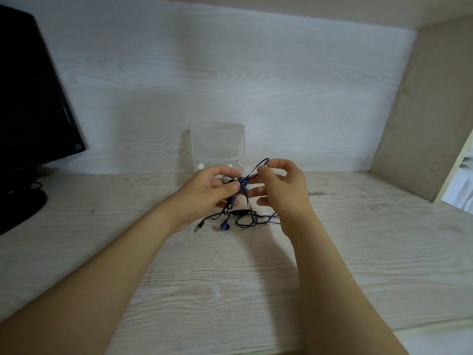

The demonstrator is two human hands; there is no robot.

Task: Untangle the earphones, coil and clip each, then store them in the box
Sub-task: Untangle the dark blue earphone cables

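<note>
The tangled dark blue and black wired earphones (242, 181) are held up just above the pale wood-grain surface (230, 290), in the middle of the view, with a tight knot of cable between the two hands. The left hand (208, 190) pinches the cable at the knot between thumb and curled fingers. The right hand (284, 190) pinches a loop of the same cable between thumb and forefinger, its other fingers loosely curled below. From the knot the cable hangs down and lies in loose turns on the surface, where a blue earbud (225, 226), a slim black inline remote (239, 212) and a metal jack plug (198, 228) rest near each other under the hands.

Just behind the hands a clear plastic box (217, 142) stands against the white wood-grain back panel (256, 73). Small white pieces (201, 166) lie at its foot, too blurred and too hidden by the hands to make out. A black monitor (30, 98) on its stand fills the left edge, and a beige side panel (422, 111) closes the right
</note>
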